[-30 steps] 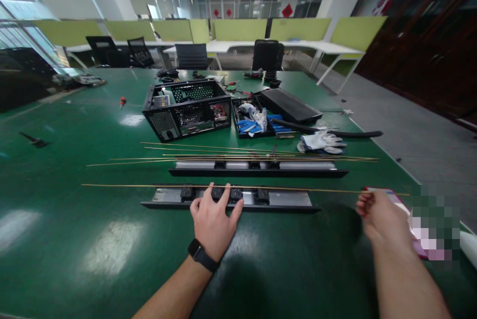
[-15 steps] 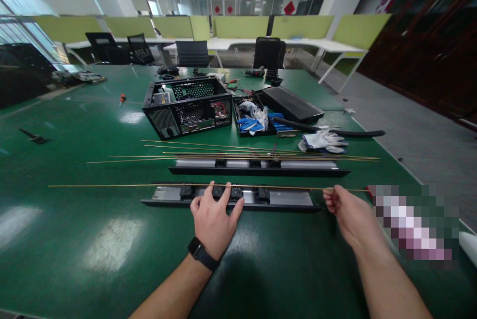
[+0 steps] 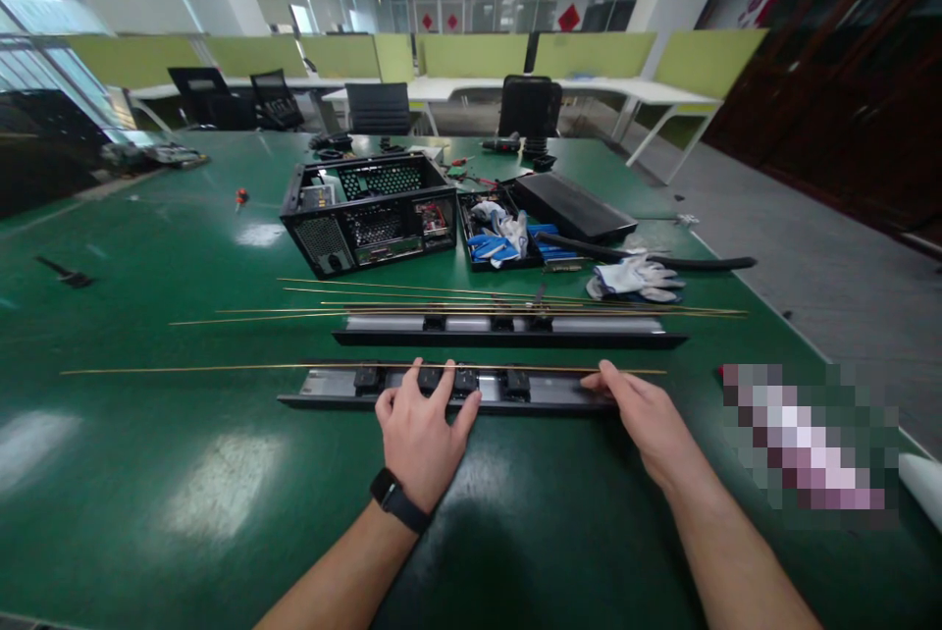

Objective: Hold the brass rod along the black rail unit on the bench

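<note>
A long thin brass-coloured rod [image 3: 206, 370] runs along the back edge of the nearer metal rail [image 3: 555, 387], reaching well past its left end. Several black blocks [image 3: 517, 385] sit in this rail. My left hand [image 3: 423, 429] rests over the middle blocks with spread fingers, two fingertips touching at the rod line. At the rail's right end, my right hand [image 3: 639, 402] pinches the rod between thumb and fingers, a short piece of rod showing beyond it. Just behind lies a second rail [image 3: 471, 326] with black blocks and several thin rods [image 3: 242, 311] across it.
An open black computer case [image 3: 368, 218] stands behind the rails. Right of it are a black tray [image 3: 507, 262] with gloves, a dark panel [image 3: 574, 206], a black strip [image 3: 684, 264] and white gloves [image 3: 637, 279]. A blurred pinkish item [image 3: 802, 439] lies at the right.
My right hand has moved left with the rod, whose left end reaches further out and whose right end has drawn in. My left hand stays in place.
</note>
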`<state>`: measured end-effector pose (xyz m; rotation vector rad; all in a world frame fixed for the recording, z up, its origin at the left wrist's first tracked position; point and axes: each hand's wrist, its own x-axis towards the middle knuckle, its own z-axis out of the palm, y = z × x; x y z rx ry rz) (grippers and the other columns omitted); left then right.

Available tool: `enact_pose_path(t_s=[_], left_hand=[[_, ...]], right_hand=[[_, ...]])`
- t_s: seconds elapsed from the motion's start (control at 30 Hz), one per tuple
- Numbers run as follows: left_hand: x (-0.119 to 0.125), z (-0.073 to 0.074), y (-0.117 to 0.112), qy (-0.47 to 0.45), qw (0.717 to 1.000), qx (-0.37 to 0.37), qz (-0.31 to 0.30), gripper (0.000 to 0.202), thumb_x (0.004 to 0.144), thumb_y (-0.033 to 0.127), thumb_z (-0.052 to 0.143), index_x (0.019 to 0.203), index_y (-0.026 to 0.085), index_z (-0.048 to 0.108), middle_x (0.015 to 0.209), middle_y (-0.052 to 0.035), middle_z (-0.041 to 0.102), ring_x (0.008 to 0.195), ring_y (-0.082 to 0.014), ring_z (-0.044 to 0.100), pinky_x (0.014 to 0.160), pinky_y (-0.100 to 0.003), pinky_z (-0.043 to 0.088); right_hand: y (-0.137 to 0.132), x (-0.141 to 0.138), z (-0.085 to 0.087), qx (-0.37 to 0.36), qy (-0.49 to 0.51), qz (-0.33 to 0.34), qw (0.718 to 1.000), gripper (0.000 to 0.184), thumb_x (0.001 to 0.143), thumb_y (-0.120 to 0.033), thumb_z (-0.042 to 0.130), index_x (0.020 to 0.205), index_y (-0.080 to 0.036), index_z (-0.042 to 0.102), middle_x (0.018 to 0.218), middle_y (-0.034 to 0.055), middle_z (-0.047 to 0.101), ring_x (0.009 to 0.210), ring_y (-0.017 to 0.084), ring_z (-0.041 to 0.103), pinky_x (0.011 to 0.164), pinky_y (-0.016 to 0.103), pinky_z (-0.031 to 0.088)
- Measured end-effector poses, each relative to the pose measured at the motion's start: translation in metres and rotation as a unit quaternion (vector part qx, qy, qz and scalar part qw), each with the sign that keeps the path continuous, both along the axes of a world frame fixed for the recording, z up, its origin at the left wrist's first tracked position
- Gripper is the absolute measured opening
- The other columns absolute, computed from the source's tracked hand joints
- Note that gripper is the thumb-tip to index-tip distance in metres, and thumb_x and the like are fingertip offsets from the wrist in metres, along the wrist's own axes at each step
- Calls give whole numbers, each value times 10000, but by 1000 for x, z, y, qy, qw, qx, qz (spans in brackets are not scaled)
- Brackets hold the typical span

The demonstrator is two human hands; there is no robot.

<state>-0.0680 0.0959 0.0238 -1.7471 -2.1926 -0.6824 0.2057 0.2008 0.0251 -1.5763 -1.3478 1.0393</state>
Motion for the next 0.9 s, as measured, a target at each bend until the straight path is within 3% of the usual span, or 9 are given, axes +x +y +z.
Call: enact_pose_path(t_s=[0.13,0.23,0.47,0.7,0.9], left_hand=[[0,-1,0,0,1000,1,1,462,997,534,607,1355,269,728,1408,-239,642,1315,-362,607,1026,-518,398],[-1,-2,0,-2,1000,1,0,465,997,540,604,1358,272,727,1405,-240,641,1316,-364,607,1028,-523,396],[-1,-2,0,-8,1000,-3,-1,460,996,534,608,1357,274,727,1405,-241,637,1323,-364,603,1026,-526,395],[0,-1,1,-11,1000,1,0,462,994,539,612,1355,276,729,1415,-238,634,1313,-366,609,1029,-526,397],[-1,-3,1,-7,1000,1,-3,464,1000,539,597,1358,274,726,1413,-253,628,1326,-367,605,1027,-534,394]], right_hand=[[6,4,-4,-7,43,-91,995,525,729,-733,738,695,-210,773,834,116,757,868,294,677,883,413,491],[7,4,-7,-1,66,-123,990,514,712,-726,745,657,-214,735,773,97,727,811,274,656,835,397,486],[-3,-4,1,-3,17,-39,999,524,759,-736,725,657,-223,744,809,90,736,872,285,655,864,389,463],[2,0,-3,19,60,-93,994,533,756,-744,724,645,-223,731,784,95,725,833,276,656,864,400,473],[-4,-7,3,31,5,-10,999,560,780,-772,696,640,-232,745,828,97,735,934,299,655,960,417,440]])
